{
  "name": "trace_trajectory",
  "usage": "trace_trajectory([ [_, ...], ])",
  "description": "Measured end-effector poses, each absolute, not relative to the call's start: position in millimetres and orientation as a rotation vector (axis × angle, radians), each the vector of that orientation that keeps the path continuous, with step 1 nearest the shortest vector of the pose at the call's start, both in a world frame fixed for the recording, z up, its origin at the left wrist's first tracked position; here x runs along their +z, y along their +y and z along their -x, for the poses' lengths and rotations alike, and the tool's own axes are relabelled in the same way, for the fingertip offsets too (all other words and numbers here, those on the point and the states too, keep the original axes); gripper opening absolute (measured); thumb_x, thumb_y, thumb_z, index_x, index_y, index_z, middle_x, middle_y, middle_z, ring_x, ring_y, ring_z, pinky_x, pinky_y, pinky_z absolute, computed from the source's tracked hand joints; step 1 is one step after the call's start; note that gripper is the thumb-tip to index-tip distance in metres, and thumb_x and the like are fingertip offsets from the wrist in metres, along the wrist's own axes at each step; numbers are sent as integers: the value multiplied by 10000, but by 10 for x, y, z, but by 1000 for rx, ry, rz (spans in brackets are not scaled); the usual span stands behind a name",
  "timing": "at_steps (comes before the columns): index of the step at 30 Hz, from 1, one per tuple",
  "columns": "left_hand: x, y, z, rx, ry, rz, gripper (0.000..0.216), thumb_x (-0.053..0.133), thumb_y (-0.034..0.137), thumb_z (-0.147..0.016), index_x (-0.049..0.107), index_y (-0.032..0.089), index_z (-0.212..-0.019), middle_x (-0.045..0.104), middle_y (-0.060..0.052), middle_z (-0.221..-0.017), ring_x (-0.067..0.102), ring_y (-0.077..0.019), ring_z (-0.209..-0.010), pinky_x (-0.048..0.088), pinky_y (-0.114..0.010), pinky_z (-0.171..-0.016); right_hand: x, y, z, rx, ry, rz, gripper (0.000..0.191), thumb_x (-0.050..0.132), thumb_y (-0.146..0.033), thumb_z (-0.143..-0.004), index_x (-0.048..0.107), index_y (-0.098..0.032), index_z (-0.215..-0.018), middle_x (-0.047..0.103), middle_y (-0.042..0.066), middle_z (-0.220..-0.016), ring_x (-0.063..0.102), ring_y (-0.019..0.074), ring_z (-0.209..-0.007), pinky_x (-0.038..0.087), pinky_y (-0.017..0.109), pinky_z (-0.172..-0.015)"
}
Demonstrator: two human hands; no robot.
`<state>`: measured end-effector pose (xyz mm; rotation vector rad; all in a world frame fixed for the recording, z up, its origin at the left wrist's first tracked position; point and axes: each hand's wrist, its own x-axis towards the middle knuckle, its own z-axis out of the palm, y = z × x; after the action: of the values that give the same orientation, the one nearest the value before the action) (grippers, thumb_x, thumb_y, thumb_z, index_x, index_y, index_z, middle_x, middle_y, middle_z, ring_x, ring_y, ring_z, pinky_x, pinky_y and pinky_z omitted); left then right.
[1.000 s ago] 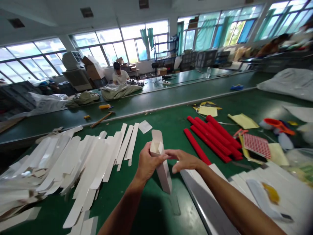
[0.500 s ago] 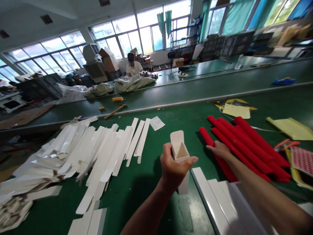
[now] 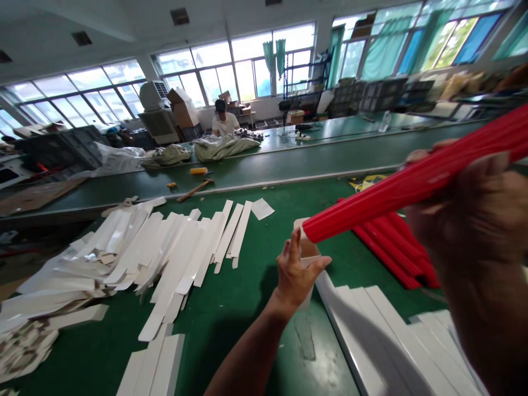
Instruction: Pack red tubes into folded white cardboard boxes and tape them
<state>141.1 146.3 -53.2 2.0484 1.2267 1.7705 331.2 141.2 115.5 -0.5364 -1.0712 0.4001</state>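
My left hand point(image 3: 295, 275) grips a long narrow white carton point(image 3: 310, 254) near its open top, the index finger raised along the flap. In my right hand point(image 3: 470, 203) is a long red roll point(image 3: 396, 195), held tilted with its far part running out of the frame at the right. The roll's lower end is at the carton's mouth; I cannot tell whether it is inside. Several more red rolls point(image 3: 391, 247) lie on the green table behind, partly covered by the held one. Finished-looking white boxes point(image 3: 363, 324) lie side by side at the lower right.
Flat white cartons point(image 3: 185, 247) are heaped across the left of the table. A white paper square point(image 3: 263, 209) lies near the middle. Beyond the table's ledge are a hammer point(image 3: 196, 190) and a yellow-handled tool point(image 3: 198, 171). A person point(image 3: 225, 121) sits at the far bench.
My right hand has lifted one red roll off the table and brought its end to the carton's mouth. My left hand still holds the carton, with its index finger now raised.
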Motion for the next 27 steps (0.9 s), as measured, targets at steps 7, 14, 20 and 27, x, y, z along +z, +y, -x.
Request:
trace_trajectory([
  [7, -478, 1275, -1388, 1767, 1265, -1947, 750, 847, 414, -662, 435, 201, -1251, 693, -105, -1094, 703, -264, -1002, 594, -402, -873, 920, 1287, -3072, 550, -1011, 506, 322, 825, -388, -708, 700, -185, -926, 655, 46, -887, 657, 200, -856, 561, 419, -843],
  [14, -512, 1206, -1473, 1695, 1251, -1905, 797, 849, 429, -647, 377, 209, -1251, 682, -118, -1103, 702, -280, -1010, 596, -399, -835, 1124, 1003, -3337, 468, -1384, 701, 324, 782, -364, -755, 730, -162, -1003, 707, 112, -957, 681, 225, -843, 578, 385, -769],
  [20, -487, 1379, -1614, 1702, 1189, -1955, 709, 741, 510, -763, 360, 176, -1259, 695, -142, -1034, 716, -267, -925, 581, -380, -793, 1418, 1026, -3199, 298, -1747, 779, 268, 772, -379, -755, 691, -177, -912, 674, 20, -823, 638, 142, -707, 537, 255, -604],
  [27, -460, 1478, -1556, 1729, 1298, -1936, 719, 733, 512, -772, 369, 151, -1276, 693, -162, -1046, 717, -275, -945, 570, -365, -787, 1432, 1206, -3073, 356, -1631, 791, 276, 773, -372, -760, 647, -139, -836, 662, -18, -725, 604, 89, -613, 479, 178, -505],
])
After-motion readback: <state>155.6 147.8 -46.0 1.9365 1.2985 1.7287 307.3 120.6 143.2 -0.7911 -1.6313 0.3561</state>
